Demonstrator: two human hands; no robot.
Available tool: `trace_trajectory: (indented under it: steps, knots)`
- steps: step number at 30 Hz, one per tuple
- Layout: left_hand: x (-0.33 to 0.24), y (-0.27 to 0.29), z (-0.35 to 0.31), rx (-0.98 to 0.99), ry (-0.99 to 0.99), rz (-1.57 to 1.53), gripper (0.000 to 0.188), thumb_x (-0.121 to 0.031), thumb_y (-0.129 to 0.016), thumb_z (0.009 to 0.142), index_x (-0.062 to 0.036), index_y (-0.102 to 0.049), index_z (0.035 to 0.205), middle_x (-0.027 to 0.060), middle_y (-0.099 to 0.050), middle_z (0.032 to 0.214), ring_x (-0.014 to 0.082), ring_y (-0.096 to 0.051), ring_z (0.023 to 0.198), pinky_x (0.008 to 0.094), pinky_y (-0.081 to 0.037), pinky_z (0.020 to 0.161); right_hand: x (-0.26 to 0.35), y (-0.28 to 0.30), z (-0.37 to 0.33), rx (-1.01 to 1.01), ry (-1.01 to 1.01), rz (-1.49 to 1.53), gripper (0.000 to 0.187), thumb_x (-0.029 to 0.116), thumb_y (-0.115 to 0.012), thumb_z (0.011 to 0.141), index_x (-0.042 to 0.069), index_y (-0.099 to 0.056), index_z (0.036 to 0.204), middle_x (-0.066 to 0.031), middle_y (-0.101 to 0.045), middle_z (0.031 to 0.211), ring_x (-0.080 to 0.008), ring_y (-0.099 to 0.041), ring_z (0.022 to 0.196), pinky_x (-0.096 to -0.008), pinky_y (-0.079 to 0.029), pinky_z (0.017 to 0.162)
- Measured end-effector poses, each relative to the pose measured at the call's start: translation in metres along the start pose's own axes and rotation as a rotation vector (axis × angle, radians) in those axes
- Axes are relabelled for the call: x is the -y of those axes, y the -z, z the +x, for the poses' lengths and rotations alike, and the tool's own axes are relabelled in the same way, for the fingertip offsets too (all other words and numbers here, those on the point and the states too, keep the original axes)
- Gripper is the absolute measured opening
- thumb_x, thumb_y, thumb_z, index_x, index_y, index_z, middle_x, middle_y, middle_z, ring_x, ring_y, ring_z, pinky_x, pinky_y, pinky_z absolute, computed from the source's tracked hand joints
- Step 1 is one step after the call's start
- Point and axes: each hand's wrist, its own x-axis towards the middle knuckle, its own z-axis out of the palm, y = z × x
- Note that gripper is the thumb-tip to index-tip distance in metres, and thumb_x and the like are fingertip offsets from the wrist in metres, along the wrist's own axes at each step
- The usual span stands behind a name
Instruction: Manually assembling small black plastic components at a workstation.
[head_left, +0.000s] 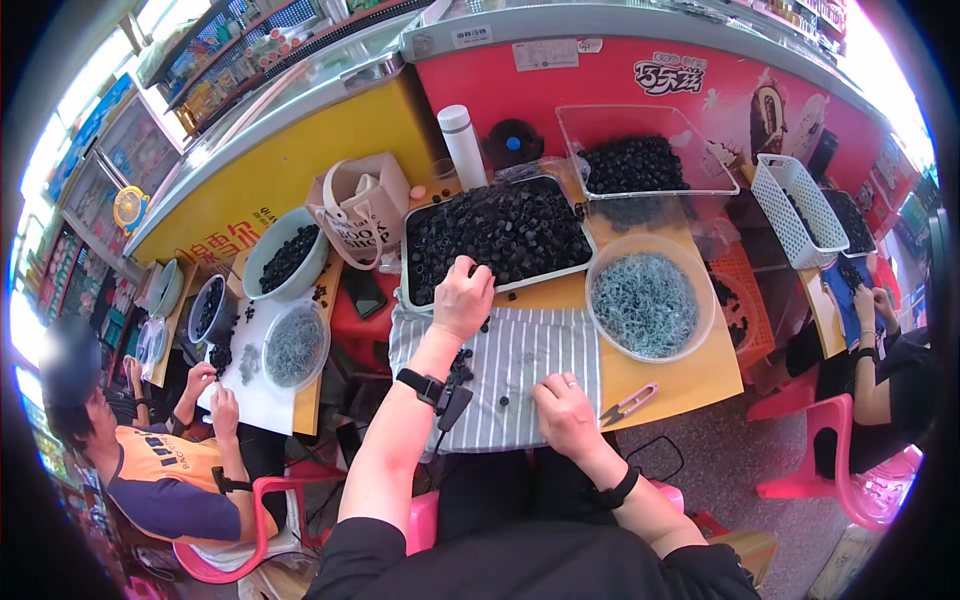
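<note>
My left hand (pixel 464 298) is at the near edge of a white-rimmed tray (pixel 404 268), its fingers bent over a heap of small round black parts (pixel 500 232). Whatever lies between those fingertips is hidden. On a grey-and-white striped cloth (pixel 500 350), my right hand (pixel 566 412) rests with its fingers curled in, a ring on one of them; any object inside is out of sight. A single black part (pixel 504 401) sits on the cloth between the hands, and more lie beside my left forearm.
Right of the tray stands a round clear tub (pixel 650 298) of thin, greyish-green pieces. Small thread snips (pixel 630 403) lie near my right hand. Behind are a white bottle (pixel 462 148), a tote bag (pixel 358 210) and a clear bin (pixel 640 165). People work at both sides.
</note>
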Motion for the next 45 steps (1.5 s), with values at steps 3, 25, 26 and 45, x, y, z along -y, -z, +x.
trace_trajectory:
  steps: [3, 25, 26, 45]
  knots:
    - [-0.004, 0.005, -0.019, 0.019, -0.004, -0.003, 0.010, -0.015, -0.069, 0.087, -0.0077, -0.062, 0.087, 0.0138, -0.056, 0.097, 0.0332, -0.064, 0.085, 0.0432, -0.056, 0.067, 0.001, -0.001, -0.001, 0.003, 0.015, -0.004, 0.016, -0.005, -0.061, 0.069, 0.002, -0.061, 0.083, -0.0136, -0.051, 0.080, -0.0342, -0.053, 0.080, -0.0399, -0.046, 0.074]
    - [-0.060, 0.055, -0.158, -0.089, 0.149, -0.069, 0.034, -0.013, -0.072, 0.084, -0.0095, -0.068, 0.118, 0.0143, -0.058, 0.134, 0.0353, -0.053, 0.121, 0.0483, -0.041, 0.098, -0.002, -0.010, -0.005, -0.107, -0.023, 0.084, 0.013, -0.006, -0.066, 0.076, 0.001, -0.066, 0.087, -0.0165, -0.062, 0.085, -0.0379, -0.062, 0.085, -0.0442, -0.051, 0.076]
    - [-0.058, 0.060, -0.164, -0.158, 0.211, -0.095, 0.034, -0.012, -0.072, 0.083, -0.0080, -0.068, 0.117, 0.0144, -0.060, 0.130, 0.0353, -0.054, 0.119, 0.0480, -0.041, 0.097, 0.000, -0.012, -0.004, -0.110, -0.020, 0.073, 0.013, -0.006, -0.066, 0.076, 0.001, -0.066, 0.087, -0.0165, -0.062, 0.085, -0.0381, -0.062, 0.085, -0.0443, -0.051, 0.076]
    - [-0.072, 0.075, -0.145, -0.118, 0.222, -0.119, 0.022, -0.004, -0.074, 0.075, -0.0020, -0.070, 0.097, 0.0121, -0.062, 0.105, 0.0328, -0.054, 0.101, 0.0431, -0.044, 0.090, 0.005, -0.002, -0.002, -0.105, -0.038, 0.040, 0.013, -0.006, -0.068, 0.074, 0.001, -0.065, 0.084, -0.0138, -0.062, 0.085, -0.0356, -0.061, 0.083, -0.0426, -0.050, 0.074]
